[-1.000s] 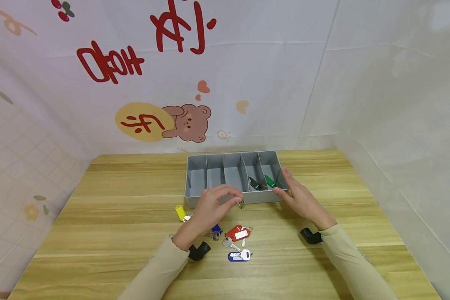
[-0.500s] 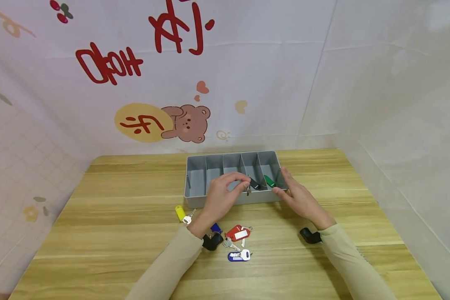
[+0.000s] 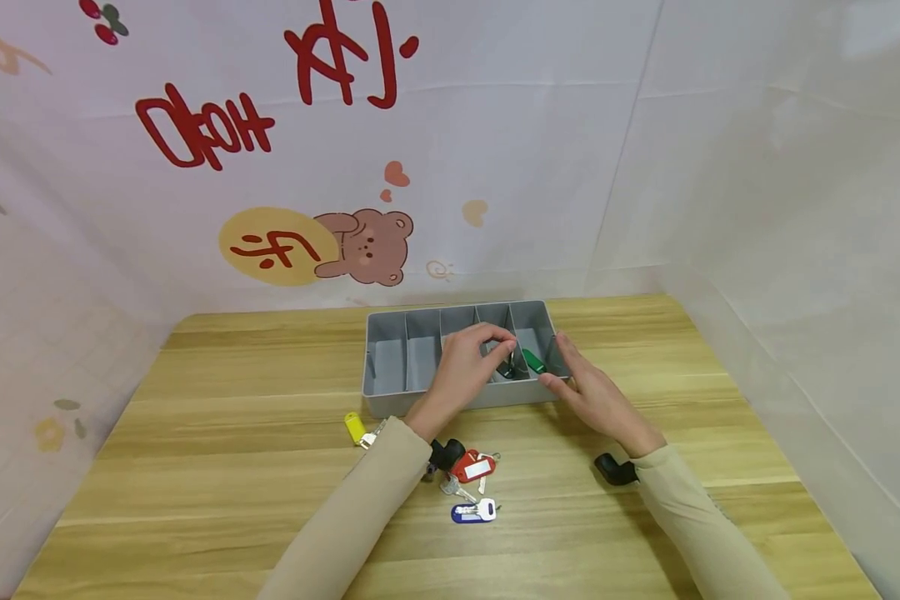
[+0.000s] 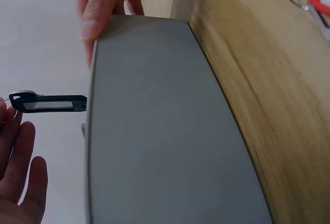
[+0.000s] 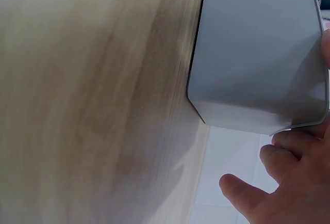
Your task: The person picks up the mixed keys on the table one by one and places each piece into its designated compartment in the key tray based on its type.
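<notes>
My left hand (image 3: 461, 367) pinches a key tag by its ring over the fourth compartment from the left. In the left wrist view this dark tag (image 4: 51, 104) with a pale label window lies just beyond the rim of the grey compartment tray (image 4: 154, 121). Dark tags look bunched under the fingers in the head view; I cannot tell them apart. A green key tag (image 3: 533, 361) lies in the rightmost compartment. My right hand (image 3: 603, 400) holds the tray's front right corner, thumb at the front rim and fingers along the end wall (image 5: 258, 43).
In front of the tray on the wooden table (image 3: 195, 467) lie a yellow key tag (image 3: 355, 427), red key tags (image 3: 480, 468) and a blue key tag (image 3: 474, 512), with keys. My left forearm (image 3: 360, 508) partly covers them. A patterned white cloth (image 3: 540, 167) hangs behind.
My left hand has moved right and forward, carrying its key tag from in front of the tray to over the fourth compartment. The right hand stays at the tray's corner.
</notes>
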Motion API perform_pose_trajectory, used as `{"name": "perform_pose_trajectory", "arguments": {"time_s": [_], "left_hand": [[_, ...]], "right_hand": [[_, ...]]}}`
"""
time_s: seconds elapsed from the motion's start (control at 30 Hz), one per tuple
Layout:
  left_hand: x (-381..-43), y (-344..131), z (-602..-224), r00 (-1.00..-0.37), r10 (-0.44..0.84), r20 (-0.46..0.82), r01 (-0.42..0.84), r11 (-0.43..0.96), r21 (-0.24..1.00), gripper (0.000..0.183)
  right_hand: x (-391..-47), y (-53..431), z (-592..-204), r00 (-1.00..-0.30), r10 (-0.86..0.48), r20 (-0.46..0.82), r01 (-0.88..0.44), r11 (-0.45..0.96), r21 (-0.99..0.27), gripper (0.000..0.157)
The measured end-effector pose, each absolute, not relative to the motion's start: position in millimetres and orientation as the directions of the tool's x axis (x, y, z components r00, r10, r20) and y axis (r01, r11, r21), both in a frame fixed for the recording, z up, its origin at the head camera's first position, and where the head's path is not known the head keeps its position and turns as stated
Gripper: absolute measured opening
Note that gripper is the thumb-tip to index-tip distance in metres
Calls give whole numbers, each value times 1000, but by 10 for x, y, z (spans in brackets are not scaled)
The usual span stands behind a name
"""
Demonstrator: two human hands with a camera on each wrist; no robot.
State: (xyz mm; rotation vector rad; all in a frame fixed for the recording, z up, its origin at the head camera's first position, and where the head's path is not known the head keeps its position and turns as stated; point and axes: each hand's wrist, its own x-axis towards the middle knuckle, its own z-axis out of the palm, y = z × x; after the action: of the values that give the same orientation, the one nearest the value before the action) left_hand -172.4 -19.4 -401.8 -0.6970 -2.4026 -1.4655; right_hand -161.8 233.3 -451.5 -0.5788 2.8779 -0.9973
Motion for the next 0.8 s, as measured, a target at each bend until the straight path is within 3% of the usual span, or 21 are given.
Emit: {"name": "perform_pose_trajectory", "arguments": {"time_s": [0.3, 0.8], "left_hand": [[-1867, -114, -4074, -893, 265, 363, 449, 475, 757, 12], [-1992, -58, -4166, -876, 304, 374, 479, 629, 612, 11]], "right_hand": [[-1634, 2324, -4523, -928, -363, 84, -338, 726, -598, 85], [-1617, 2325, -4520, -930, -359, 78, -332, 730, -598, 85]]}}
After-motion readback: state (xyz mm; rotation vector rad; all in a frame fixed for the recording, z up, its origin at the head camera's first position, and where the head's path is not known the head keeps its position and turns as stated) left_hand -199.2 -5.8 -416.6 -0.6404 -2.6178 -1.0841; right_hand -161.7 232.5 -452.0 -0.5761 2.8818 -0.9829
